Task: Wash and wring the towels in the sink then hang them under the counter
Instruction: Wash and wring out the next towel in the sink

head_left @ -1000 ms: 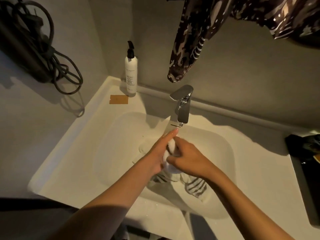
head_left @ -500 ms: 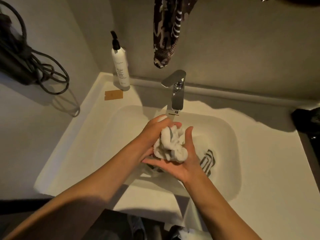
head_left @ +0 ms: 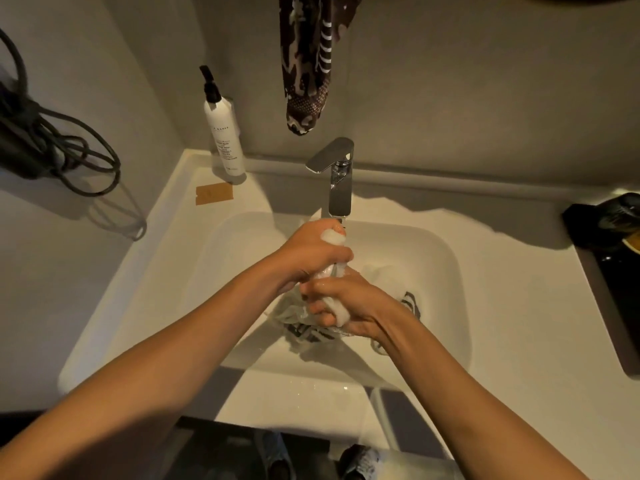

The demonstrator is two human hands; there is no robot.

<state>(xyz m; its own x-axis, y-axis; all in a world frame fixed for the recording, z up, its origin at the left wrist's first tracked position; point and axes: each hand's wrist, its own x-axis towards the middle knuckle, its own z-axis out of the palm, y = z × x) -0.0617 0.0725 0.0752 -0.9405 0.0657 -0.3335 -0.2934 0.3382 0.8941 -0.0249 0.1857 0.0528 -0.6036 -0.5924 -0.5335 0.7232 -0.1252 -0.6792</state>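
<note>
A white towel is bunched into a roll over the white sink, just below the chrome faucet. My left hand grips its upper end, where a white tip pokes out by my fingers. My right hand grips the lower end, fingers curled round the cloth. Wet cloth with dark stripes hangs and lies in the basin under my hands; I cannot tell whether it is the same towel or another one.
A white pump bottle stands at the sink's back left corner, beside a tan tag. A dark patterned cloth hangs over the faucet. Black cables hang on the left wall. A dark tray lies on the right counter.
My hands went from cupping the bunched towel to gripping it at both ends, left above right. The view shifted a little downward.
</note>
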